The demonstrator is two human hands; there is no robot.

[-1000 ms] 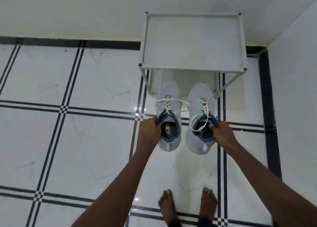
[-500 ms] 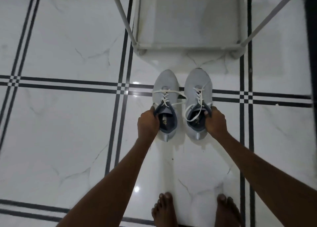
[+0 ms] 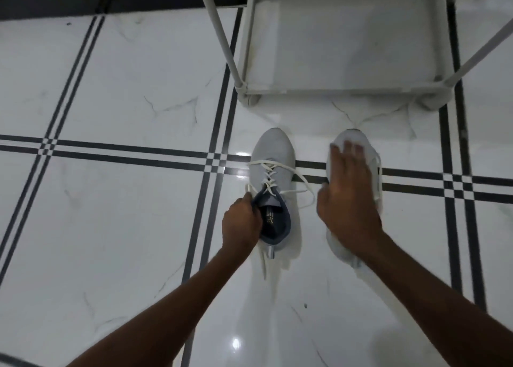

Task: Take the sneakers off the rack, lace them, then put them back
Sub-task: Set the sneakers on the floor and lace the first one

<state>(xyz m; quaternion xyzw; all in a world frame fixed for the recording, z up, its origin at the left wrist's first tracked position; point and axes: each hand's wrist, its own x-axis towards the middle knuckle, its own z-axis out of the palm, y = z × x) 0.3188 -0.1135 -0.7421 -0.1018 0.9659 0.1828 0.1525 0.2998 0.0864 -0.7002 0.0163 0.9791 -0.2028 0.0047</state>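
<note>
The left hand [image 3: 242, 221] pinches the blue-grey collar of the left sneaker [image 3: 273, 183], pale grey knit with loose white laces. The right hand [image 3: 345, 197], fingers spread, hovers over the blurred right sneaker [image 3: 369, 155]. Both sneakers stand on glossy marble floor [image 3: 111, 89] before the white metal rack [image 3: 341, 39].

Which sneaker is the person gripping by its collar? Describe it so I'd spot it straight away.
Find the white rack at the top; two pale sneakers lie on the tiled floor before it. It is the left sneaker, its dark collar pinched by the left hand, loose white laces showing.
</note>
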